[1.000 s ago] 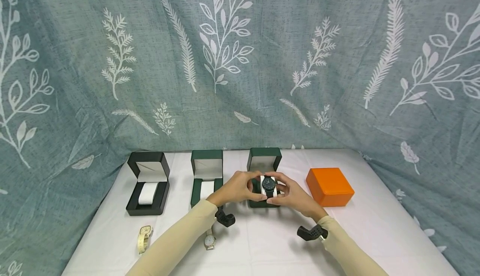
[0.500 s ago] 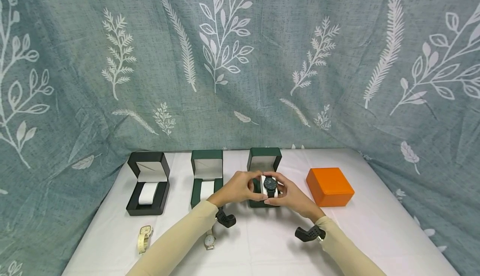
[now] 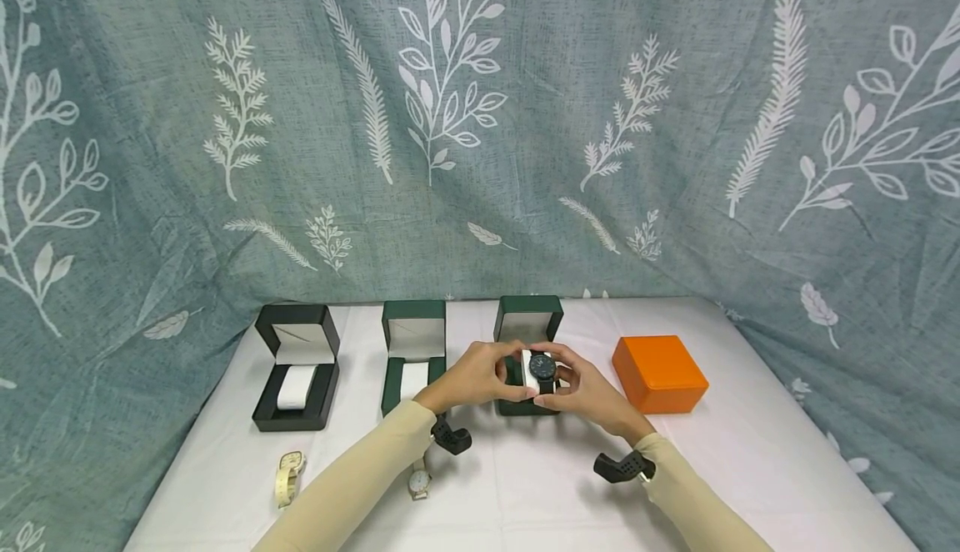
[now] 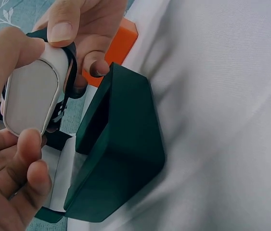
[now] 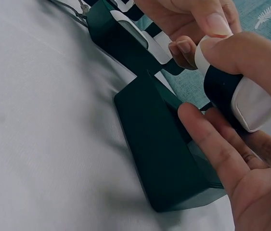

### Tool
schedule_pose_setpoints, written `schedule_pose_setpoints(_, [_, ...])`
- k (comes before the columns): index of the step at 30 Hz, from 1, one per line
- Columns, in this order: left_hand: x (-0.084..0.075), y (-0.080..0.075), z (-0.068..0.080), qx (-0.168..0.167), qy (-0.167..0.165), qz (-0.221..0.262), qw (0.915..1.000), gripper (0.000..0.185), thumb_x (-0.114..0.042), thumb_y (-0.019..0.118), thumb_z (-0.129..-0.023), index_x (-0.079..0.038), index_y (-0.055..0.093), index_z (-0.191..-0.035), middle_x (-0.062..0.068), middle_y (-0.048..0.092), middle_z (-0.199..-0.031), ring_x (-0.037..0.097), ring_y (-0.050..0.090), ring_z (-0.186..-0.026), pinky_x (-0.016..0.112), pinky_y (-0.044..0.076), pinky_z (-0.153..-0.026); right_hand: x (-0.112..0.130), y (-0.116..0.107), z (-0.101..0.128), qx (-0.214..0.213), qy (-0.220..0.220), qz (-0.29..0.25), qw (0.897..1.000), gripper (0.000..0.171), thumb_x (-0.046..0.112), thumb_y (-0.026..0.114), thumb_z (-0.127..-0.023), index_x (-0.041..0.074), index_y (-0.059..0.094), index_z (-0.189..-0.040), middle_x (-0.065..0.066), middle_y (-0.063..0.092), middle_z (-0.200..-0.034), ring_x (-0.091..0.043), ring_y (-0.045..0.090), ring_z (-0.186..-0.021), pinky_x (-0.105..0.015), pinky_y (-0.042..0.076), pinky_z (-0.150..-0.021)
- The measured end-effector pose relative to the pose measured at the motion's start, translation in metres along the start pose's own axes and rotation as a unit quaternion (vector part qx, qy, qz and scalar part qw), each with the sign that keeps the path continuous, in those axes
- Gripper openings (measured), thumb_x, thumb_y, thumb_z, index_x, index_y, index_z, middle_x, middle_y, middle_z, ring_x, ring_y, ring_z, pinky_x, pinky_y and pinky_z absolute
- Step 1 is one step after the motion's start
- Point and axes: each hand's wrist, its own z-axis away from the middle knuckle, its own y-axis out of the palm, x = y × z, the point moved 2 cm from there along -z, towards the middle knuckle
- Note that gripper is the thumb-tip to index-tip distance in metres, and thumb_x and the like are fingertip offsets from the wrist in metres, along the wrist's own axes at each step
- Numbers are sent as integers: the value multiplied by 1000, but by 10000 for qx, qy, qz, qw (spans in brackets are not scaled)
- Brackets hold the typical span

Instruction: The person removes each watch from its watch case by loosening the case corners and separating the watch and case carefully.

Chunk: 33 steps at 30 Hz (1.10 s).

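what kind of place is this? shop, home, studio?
Likely a staged tabletop set, not a shop: a leaf-print backdrop cloth hangs behind a white-covered table, with open watch boxes lined up and both hands holding a black watch on its white cushion.

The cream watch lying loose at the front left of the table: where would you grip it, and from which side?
Pinch the cream watch across its strap, just below the square face, coming straight down from above. It appears to lie on the white table with bare cloth on both sides, so fingers could probably close across the narrow strap without touching the face.
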Motion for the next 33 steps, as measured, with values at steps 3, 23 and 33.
schedule_pose_setpoints(3, [0, 0, 0, 29, -46, 22, 10000, 72, -47, 82, -87, -8, 59, -143, -7, 56, -61, 6, 48, -51, 22, 41, -50, -1, -1, 0, 34, -42, -44, 10000, 79, 5, 83, -87, 22, 44, -153, -17, 45, -147, -36, 57, -122, -44, 58, -88])
schedule_pose_setpoints(23, [1, 0, 2, 118, 8, 116, 9999, 75, -45, 83, -87, -7, 56, -146, -7, 58, -64, 6, 53, -54, 22, 43, -52, -1, 1, 1, 222, 39, -100, 9997, 84, 6, 82, -88, 22, 38, -158, -18, 43, -152, -32, 59, -125, -44, 57, -90])
schedule_pose_setpoints(33, [-2, 0, 0, 29, -80, 204, 9998, 75, -47, 83, -86, -8, 57, -145, -5, 57, -63, 7, 50, -53, 24, 43, -52, -1, -3, 3, -50, -76, -127, 9999, 81, 6, 84, -87, 18, 42, -155, -18, 39, -151, -33, 59, -122, -44, 57, -89])
